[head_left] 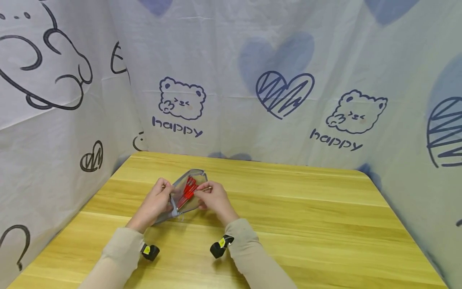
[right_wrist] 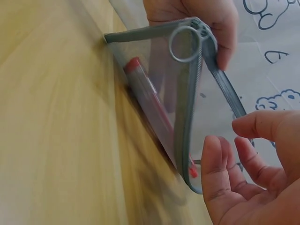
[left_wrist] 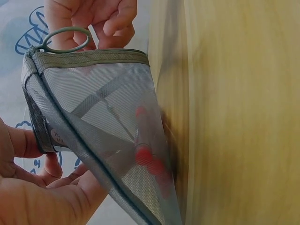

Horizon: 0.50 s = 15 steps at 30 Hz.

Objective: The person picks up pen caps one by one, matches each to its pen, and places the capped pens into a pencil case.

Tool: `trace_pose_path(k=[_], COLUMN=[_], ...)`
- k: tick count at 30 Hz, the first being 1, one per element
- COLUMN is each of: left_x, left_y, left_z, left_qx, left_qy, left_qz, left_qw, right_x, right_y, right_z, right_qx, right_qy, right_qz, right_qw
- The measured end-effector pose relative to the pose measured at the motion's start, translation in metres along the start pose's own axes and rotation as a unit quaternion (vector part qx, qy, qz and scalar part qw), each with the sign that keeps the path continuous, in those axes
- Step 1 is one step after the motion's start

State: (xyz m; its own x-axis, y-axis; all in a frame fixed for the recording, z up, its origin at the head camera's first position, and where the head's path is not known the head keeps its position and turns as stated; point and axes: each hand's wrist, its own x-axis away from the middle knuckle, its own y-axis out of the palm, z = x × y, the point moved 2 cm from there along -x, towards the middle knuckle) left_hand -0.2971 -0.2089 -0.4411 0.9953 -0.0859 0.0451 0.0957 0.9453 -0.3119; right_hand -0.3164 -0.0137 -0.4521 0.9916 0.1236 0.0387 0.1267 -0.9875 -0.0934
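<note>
A see-through mesh zip pouch (head_left: pixel 175 212) with grey edging stands tilted between the two hands, its mouth spread apart. Inside lie several red-capped pens (head_left: pixel 188 188), also visible through the mesh as a red pen (right_wrist: pixel 157 101) in the right wrist view. My left hand (head_left: pixel 157 200) pinches the pouch's left edge between thumb and fingers. On the opposite side my right hand (head_left: pixel 215 199) grips the rim at thumb and fingertips, the other fingers bent loosely below. A pull ring (right_wrist: pixel 184 44) hangs from the zip at the pouch's corner.
Under the hands is a wood-grain table (head_left: pixel 306 216). White cloth (head_left: pixel 223 80) printed with hearts and bears hangs behind it and along both sides. Black wrist cameras (head_left: pixel 150 252) with yellow tags sit on both cuffs.
</note>
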Motion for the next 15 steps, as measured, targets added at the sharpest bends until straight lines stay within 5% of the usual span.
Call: trace_pose_path(k=[15], left_x=[0.001], left_y=[0.007], left_z=[0.005], left_qx=[0.014], left_qy=[-0.005], left_qz=[0.004], left_qw=[0.9999], right_x=[0.002], right_y=[-0.041], right_z=[-0.006], right_qx=[0.018], right_qy=[0.010], right_qz=[-0.041], right_qw=[0.999])
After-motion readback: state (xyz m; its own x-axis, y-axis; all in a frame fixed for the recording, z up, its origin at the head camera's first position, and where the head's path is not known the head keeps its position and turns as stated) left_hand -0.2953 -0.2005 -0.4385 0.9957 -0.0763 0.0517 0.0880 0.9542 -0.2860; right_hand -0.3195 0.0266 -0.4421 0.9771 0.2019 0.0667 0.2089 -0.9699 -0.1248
